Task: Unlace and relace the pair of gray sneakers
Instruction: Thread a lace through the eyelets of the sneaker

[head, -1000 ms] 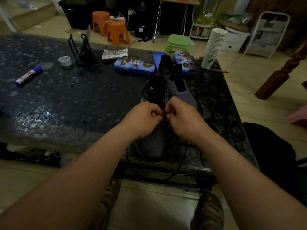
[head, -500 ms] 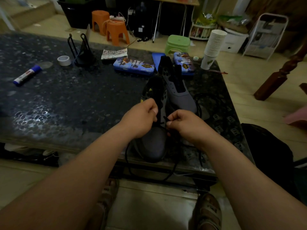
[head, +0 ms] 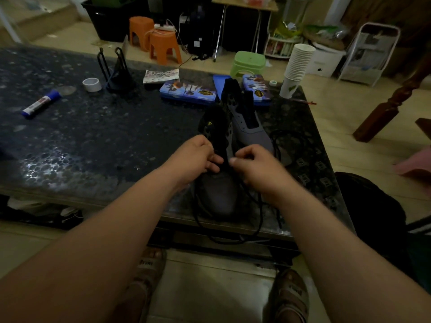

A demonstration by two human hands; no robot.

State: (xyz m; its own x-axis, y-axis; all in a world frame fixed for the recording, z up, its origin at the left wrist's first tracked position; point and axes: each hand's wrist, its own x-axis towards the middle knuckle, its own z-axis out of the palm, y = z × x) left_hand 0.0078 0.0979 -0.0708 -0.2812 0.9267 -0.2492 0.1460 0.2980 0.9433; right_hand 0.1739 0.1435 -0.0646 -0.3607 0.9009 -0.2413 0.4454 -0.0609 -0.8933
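Blue printed tin cases (head: 187, 93) closed, white paper cup stack (head: 298, 66) at dark speckled stone table (head: 93, 136) far edge. Gray sneakers (head: 219, 194) at table front edge; left hand (head: 196, 157) and right hand (head: 254, 166) pinch black lace (head: 224, 241). Orange plastic stools (head: 163, 43) beyond table.

Setting: a room in a home, in domestic use. Indicators: low plastic stools, two orange (head: 164, 46) and one green (head: 248, 62), stand on a pale tiled floor (head: 210, 287) beyond a dark, pebble-patterned stone worktop (head: 116, 141). The worktop carries household and school items: a glue stick (head: 40, 103), a tape roll (head: 91, 84), printed pencil tins (head: 186, 93) and a stack of paper cups (head: 297, 68). A folding table (head: 247, 2), a power strip (head: 164, 26) and a white wire rack (head: 370, 54) line the far side. The person's feet are in sandals (head: 289, 297).
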